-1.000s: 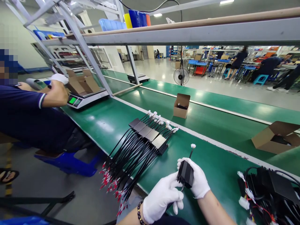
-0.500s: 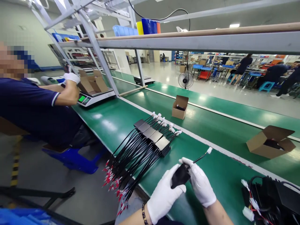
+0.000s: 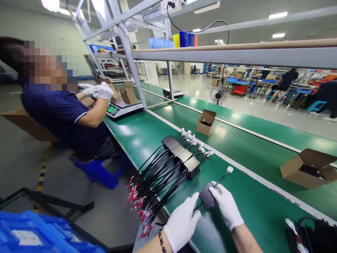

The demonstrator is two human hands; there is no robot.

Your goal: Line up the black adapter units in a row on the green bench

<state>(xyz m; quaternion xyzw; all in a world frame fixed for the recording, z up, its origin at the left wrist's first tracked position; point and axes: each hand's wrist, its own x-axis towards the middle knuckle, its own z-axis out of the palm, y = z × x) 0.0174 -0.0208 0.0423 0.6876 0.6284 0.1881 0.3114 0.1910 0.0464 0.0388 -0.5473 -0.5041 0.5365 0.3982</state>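
Note:
My right hand (image 3: 226, 204), in a white glove, grips a small flat black module (image 3: 206, 195) by its right side above the green work surface. From the module's far end a short lead points up to a white plug (image 3: 230, 169). My left hand (image 3: 182, 220), also gloved, has its fingers curled round the black cable (image 3: 198, 207) at the module's near end. To the left lies a row of similar black modules (image 3: 184, 156), their white plugs pointing away and long cables with red and white tips (image 3: 134, 195) hanging over the near edge.
Open cardboard boxes (image 3: 204, 127) stand on the belt (image 3: 252, 154). At right lies a pile of black parts with cables (image 3: 319, 236). A co-worker (image 3: 65, 116) sits at left by a scale (image 3: 123, 106). A shelf beam (image 3: 226, 56) crosses above; blue crates (image 3: 34, 232) are lower left.
The module has turned in my hands. My left hand has come off its body onto the cable, while my right hand holds the body. The view has swung left.

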